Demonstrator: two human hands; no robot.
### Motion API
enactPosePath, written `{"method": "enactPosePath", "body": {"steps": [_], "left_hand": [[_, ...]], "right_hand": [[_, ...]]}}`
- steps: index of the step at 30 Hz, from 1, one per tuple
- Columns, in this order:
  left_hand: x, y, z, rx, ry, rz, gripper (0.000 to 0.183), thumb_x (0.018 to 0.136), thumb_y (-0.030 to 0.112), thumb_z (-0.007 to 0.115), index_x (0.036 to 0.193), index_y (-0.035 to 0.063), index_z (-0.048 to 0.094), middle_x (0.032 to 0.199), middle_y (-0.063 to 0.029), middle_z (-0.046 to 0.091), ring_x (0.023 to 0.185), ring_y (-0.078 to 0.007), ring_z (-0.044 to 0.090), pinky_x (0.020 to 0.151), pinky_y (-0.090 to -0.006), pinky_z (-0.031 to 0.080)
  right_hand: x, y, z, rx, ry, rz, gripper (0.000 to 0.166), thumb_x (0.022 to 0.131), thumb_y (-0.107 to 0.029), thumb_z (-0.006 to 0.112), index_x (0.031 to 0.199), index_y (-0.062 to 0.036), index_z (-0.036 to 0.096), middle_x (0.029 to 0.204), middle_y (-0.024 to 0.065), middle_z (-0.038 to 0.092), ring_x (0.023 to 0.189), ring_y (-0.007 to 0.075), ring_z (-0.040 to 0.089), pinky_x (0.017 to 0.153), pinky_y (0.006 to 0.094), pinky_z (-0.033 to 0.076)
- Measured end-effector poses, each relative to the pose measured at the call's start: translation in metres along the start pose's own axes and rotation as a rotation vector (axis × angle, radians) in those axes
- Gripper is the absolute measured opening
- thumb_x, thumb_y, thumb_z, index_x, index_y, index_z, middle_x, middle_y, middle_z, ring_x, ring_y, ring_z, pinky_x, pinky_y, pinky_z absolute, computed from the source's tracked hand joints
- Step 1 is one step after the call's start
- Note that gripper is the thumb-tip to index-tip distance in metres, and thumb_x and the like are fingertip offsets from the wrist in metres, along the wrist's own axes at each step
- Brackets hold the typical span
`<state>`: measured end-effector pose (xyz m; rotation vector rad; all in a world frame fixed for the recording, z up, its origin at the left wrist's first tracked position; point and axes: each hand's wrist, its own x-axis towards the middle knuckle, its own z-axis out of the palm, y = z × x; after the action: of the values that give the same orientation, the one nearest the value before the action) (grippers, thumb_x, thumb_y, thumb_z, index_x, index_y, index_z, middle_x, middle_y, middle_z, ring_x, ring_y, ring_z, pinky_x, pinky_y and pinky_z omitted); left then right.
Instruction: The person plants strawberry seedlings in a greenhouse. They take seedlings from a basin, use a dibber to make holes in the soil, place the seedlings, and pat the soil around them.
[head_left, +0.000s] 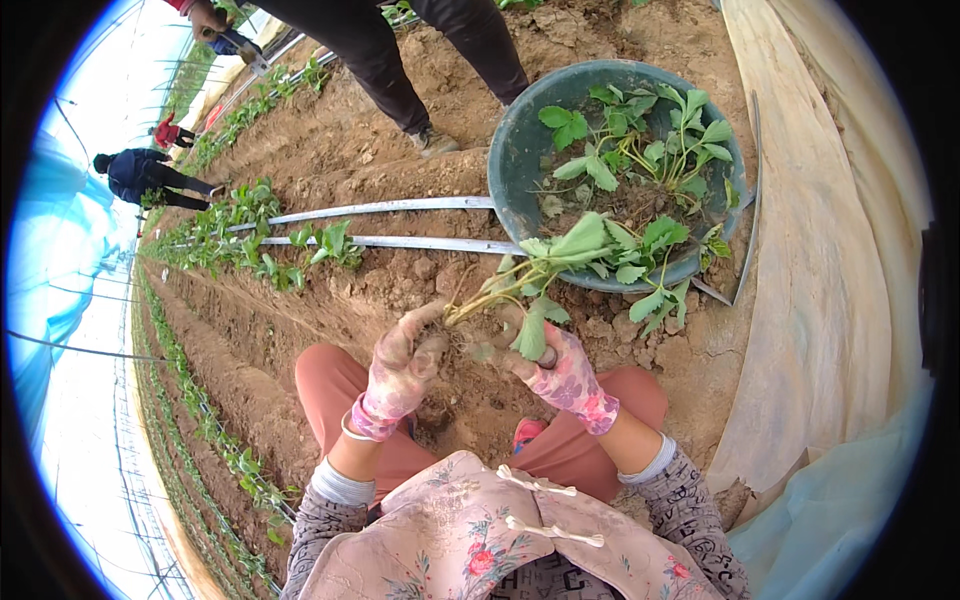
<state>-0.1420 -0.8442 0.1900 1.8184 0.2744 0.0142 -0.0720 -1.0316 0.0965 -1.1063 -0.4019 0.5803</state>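
Observation:
My left hand (405, 364), in a soiled pink patterned glove, pinches the root end of a strawberry seedling (499, 296). The stems slant up to the right, and the leaves reach over the rim of a green plastic tub. My right hand (551, 367), in a matching glove, is just right of the roots, behind a drooping leaf; a short rounded thing shows at its fingers, perhaps a tool handle, too little seen to name. The green tub (516, 180) stands ahead to the right, with several leafy seedlings (675, 150) and loose soil in it.
Two pale metal strips (420, 204) run left from the tub over the soil bed. Planted rows (240, 225) stretch to the far left. A person in dark trousers (382, 67) stands close ahead; others (142, 176) are farther off. Plastic sheeting (817, 300) lies along the right.

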Motion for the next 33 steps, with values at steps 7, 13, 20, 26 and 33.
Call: {"method": "enactPosePath", "body": {"steps": [7, 13, 20, 26, 33], "left_hand": [[-0.014, -0.042, 0.018, 0.327, -0.104, 0.094, 0.038, 0.088, 0.017, 0.058, 0.122, 0.0024, 0.048, 0.098, -0.0129, 0.060, 0.089, -0.0246, 0.061, 0.078, -0.0326, 0.047], [-0.022, -0.070, -0.011, 0.184, -0.115, 0.001, 0.052, 0.071, -0.008, 0.045, 0.122, 0.0031, 0.051, 0.112, -0.0162, 0.058, 0.109, -0.0266, 0.056, 0.094, -0.0324, 0.042], [-0.010, -0.093, -0.073, 0.078, -0.384, -0.005, 0.047, 0.084, 0.006, 0.054, 0.131, 0.0039, 0.045, 0.098, -0.0116, 0.061, 0.088, -0.0146, 0.057, 0.080, -0.0253, 0.045], [0.016, -0.131, -0.113, -0.188, -0.301, 0.071, 0.038, 0.078, 0.004, 0.052, 0.116, 0.0049, 0.057, 0.093, -0.0071, 0.062, 0.083, -0.0137, 0.057, 0.074, -0.0285, 0.045], [0.052, -0.164, -0.146, -0.432, -0.382, 0.042, 0.042, 0.076, -0.004, 0.050, 0.118, 0.0017, 0.057, 0.105, -0.0044, 0.060, 0.091, -0.0082, 0.054, 0.080, -0.0224, 0.043]], "right_hand": [[0.004, -0.017, 0.013, 0.005, 0.153, 0.348, 0.037, 0.078, -0.018, 0.072, 0.110, -0.0026, 0.060, 0.081, -0.0017, 0.061, 0.065, 0.0046, 0.053, 0.057, 0.0216, 0.045], [0.014, -0.004, 0.055, -0.452, 0.193, 0.063, 0.032, 0.075, -0.019, 0.075, 0.100, -0.0025, 0.063, 0.076, 0.0044, 0.063, 0.068, 0.0116, 0.059, 0.064, 0.0269, 0.048], [0.032, 0.007, 0.101, -0.437, 0.238, 0.108, 0.031, 0.073, -0.008, 0.075, 0.100, -0.0021, 0.063, 0.090, 0.0035, 0.065, 0.080, 0.0117, 0.059, 0.074, 0.0272, 0.048], [0.062, 0.022, 0.158, -0.462, 0.340, 0.187, 0.025, 0.069, -0.007, 0.074, 0.091, -0.0028, 0.062, 0.079, 0.0015, 0.061, 0.068, 0.0080, 0.055, 0.059, 0.0235, 0.044], [0.094, 0.045, 0.185, -0.553, 0.466, 0.153, 0.024, 0.072, -0.008, 0.071, 0.094, -0.0041, 0.062, 0.082, 0.0000, 0.059, 0.071, 0.0071, 0.052, 0.064, 0.0216, 0.041]]}}
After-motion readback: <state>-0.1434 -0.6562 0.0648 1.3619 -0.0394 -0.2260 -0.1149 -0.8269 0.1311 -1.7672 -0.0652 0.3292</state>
